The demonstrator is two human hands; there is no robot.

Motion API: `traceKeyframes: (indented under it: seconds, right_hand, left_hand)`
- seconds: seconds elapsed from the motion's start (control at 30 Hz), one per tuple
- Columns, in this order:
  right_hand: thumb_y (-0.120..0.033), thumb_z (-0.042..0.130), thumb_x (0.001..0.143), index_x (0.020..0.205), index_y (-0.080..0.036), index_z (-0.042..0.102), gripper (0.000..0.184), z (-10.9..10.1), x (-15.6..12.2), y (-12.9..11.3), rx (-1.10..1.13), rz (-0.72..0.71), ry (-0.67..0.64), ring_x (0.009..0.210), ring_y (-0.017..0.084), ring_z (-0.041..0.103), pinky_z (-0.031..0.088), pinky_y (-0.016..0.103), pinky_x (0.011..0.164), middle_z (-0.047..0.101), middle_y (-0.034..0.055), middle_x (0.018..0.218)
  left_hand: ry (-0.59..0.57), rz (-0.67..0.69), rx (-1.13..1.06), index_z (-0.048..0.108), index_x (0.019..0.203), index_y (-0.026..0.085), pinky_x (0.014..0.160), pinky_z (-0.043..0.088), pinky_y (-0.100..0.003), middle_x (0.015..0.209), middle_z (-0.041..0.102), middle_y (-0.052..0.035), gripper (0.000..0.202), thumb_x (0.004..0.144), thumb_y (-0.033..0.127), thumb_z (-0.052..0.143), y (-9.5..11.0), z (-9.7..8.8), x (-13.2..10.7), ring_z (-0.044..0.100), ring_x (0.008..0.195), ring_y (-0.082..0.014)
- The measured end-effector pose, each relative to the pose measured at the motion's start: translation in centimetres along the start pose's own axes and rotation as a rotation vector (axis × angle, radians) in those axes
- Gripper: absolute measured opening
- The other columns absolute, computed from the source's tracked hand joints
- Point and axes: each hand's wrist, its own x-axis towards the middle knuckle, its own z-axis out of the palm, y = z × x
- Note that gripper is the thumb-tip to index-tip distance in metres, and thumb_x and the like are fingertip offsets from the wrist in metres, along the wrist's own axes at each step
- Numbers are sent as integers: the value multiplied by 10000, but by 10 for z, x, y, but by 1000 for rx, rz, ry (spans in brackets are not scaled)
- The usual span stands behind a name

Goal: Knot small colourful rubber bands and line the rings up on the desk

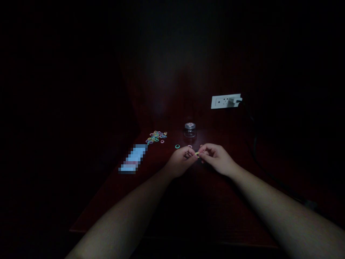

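Observation:
Between my two hands is a small yellow hair tie (197, 154), pinched by the fingertips on both sides. My left hand (182, 160) is closed on its left edge, and my right hand (217, 158) grips it from the right. Just beyond the hands, a green hair tie (177, 146) and a pink hair tie (190, 146) lie on the dark red table (188, 201). Part of an orange-yellow one (201, 145) shows behind my right fingers. A pile of pastel hair ties (156, 136) lies farther back on the left.
A small clear jar (190, 131) with a lid stands behind the hands. At the left table edge lies a pixelated, bright flat object (134, 158). On the back wall is a white socket (225, 101) with a plug, its dark cord (254, 144) running down the right side.

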Motion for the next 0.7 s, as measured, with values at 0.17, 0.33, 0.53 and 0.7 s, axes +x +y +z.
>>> traceKeyframes:
  seconds: [0.17, 0.33, 0.53, 0.7]
  right_hand:
    - [-386, 615, 764, 797, -150, 593, 240, 0, -1, 0, 7, 14, 11, 524, 110, 519, 388, 227, 490, 573, 3, 593]
    - [-375, 624, 764, 799, -155, 595, 225, 0, 0, 3, 29, 4, 46, 543, 114, 531, 408, 238, 516, 581, 5, 622]
    - [-360, 617, 776, 791, -154, 591, 209, -1, 1, 1, 2, -18, 82, 555, 115, 525, 407, 245, 539, 567, 1, 606]
    - [-368, 611, 778, 788, -159, 588, 211, -1, 0, 0, 0, -28, 77, 558, 118, 528, 409, 249, 547, 569, 0, 614]
  left_hand:
    - [60, 12, -70, 582, 807, 137, 595, 411, -214, 744, 601, -17, 198, 773, 331, 605, 3, 1, 1, 539, 665, -100]
    - [69, 17, -90, 577, 798, 136, 603, 412, -214, 751, 607, -17, 176, 762, 304, 614, 2, 1, 3, 545, 664, -96]
    - [36, -4, -72, 550, 762, 130, 548, 366, -196, 687, 560, 4, 133, 758, 255, 594, 4, 2, 3, 485, 591, -70]
    - [27, -29, -70, 544, 762, 131, 533, 353, -191, 662, 543, 14, 109, 746, 230, 589, 4, 3, 3, 461, 567, -63]
